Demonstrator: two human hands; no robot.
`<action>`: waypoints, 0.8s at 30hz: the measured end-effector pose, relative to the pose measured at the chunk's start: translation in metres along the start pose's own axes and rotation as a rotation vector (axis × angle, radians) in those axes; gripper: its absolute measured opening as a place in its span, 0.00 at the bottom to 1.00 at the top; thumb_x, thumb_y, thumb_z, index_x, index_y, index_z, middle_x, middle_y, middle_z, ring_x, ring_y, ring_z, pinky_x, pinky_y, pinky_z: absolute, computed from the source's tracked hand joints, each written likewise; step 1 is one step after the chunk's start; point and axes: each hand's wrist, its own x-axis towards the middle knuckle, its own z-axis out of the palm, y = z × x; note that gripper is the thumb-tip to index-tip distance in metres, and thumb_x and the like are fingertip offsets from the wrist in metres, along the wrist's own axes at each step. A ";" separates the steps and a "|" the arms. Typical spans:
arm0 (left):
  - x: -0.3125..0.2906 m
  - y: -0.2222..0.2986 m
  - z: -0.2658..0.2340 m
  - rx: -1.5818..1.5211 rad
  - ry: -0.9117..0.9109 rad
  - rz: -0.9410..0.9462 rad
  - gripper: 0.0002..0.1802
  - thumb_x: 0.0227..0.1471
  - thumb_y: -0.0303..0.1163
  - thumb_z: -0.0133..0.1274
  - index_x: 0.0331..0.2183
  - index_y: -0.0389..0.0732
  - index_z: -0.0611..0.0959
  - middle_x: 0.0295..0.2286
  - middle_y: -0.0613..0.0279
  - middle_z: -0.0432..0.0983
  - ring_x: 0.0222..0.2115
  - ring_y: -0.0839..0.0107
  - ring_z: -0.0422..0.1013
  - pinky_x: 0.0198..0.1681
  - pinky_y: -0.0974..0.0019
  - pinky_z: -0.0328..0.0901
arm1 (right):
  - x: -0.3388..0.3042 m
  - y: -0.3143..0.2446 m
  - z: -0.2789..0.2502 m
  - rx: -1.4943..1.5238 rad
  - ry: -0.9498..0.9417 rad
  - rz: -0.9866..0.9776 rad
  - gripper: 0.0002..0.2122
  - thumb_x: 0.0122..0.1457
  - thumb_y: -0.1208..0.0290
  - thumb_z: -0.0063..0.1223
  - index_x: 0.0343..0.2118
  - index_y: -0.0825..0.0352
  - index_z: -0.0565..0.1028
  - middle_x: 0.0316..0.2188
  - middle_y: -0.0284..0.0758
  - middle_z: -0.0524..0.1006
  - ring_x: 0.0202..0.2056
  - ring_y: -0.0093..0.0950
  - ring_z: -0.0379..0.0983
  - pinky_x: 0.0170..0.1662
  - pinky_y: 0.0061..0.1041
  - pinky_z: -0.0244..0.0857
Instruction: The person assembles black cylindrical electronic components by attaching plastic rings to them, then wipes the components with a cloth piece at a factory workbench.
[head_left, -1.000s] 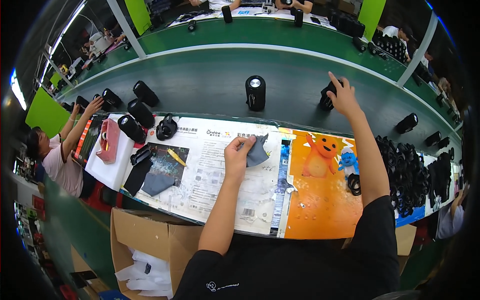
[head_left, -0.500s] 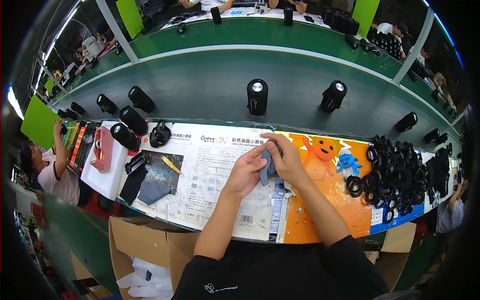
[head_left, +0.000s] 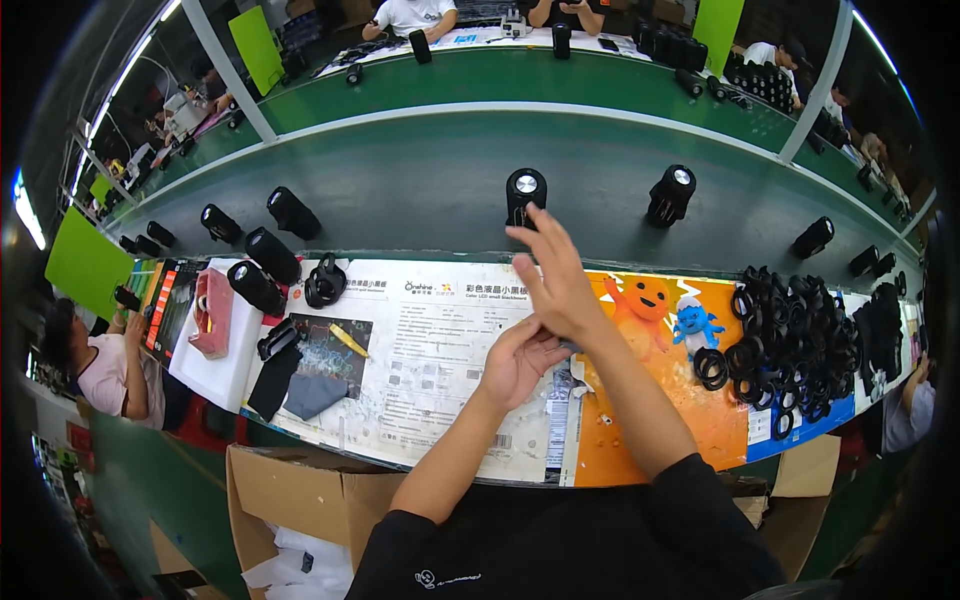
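Observation:
My right hand (head_left: 552,280) is raised over the middle of the worktop, its fingers stretched and spread toward a black cylindrical speaker (head_left: 525,190) with a silver top. It holds nothing I can see and looks apart from the speaker. Below it, my left hand (head_left: 518,368) is closed near the heel of the right hand, palm partly up. A sliver of grey cloth (head_left: 571,347) shows beside its fingers; the rest is hidden. To the left, another grey cloth (head_left: 314,395) lies by a black strip (head_left: 270,385) and a yellow-handled tool (head_left: 349,340).
A pile of black rings (head_left: 795,350) covers the right of the worktop. More speakers (head_left: 670,195) stand along the dark conveyor. A pink holder (head_left: 210,315) sits on white foam at left, near a co-worker (head_left: 110,370). An open carton (head_left: 300,495) is below the edge.
My right hand has let go of the grey cloth, opened and moved up toward the speaker. My left hand has shifted slightly right and down. The view has tilted a little.

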 end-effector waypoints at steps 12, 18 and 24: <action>-0.001 0.019 0.012 0.016 0.037 0.236 0.37 0.77 0.46 0.39 0.74 0.30 0.64 0.70 0.51 0.69 0.67 0.62 0.69 0.72 0.55 0.60 | -0.080 -0.010 -0.013 0.111 -0.280 0.127 0.36 0.79 0.61 0.45 0.80 0.77 0.47 0.82 0.58 0.41 0.79 0.58 0.49 0.79 0.44 0.49; 0.009 0.043 -0.017 0.272 0.303 0.644 0.25 0.71 0.19 0.52 0.66 0.27 0.78 0.64 0.48 0.77 0.61 0.60 0.76 0.67 0.60 0.70 | -0.098 -0.023 -0.021 -0.020 -0.490 0.050 0.27 0.78 0.60 0.48 0.69 0.79 0.71 0.78 0.58 0.56 0.74 0.54 0.62 0.75 0.44 0.59; -0.032 0.103 -0.061 1.469 1.033 0.914 0.24 0.63 0.16 0.52 0.55 0.41 0.90 0.60 0.43 0.80 0.61 0.48 0.76 0.64 0.55 0.70 | -0.020 0.018 -0.034 -0.067 -0.011 0.053 0.21 0.70 0.62 0.63 0.62 0.64 0.78 0.64 0.48 0.76 0.63 0.49 0.73 0.68 0.45 0.66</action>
